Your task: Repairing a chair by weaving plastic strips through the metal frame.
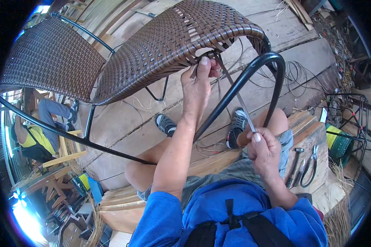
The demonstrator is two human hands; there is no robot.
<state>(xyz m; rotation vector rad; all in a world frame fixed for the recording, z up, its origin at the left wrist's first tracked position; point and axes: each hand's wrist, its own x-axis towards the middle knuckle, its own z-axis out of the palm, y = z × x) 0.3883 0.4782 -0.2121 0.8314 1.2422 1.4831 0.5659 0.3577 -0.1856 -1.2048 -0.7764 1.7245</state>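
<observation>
A chair with a brown woven seat (pixel 152 45) on a black tubular metal frame (pixel 251 68) stands in front of me. My left hand (pixel 200 80) reaches under the seat's near edge. Its thumb and fingers pinch brown strands of the weave there; the exact spot is partly hidden by the fingers. A long flat brown weaving strip (pixel 238 95) runs from that edge down to the right, behind the frame's tube. Its lower end is in my right hand (pixel 264 150), closed around it above my right knee, so the strip looks taut.
A hammer (pixel 295 164) and scissors (pixel 311 168) lie on the wooden bench (pixel 317 142) at my right. Loose coils of strip (pixel 297 76) are on the plank floor. The woven backrest (pixel 53 57) extends left. A person in yellow (pixel 39 138) sits far left.
</observation>
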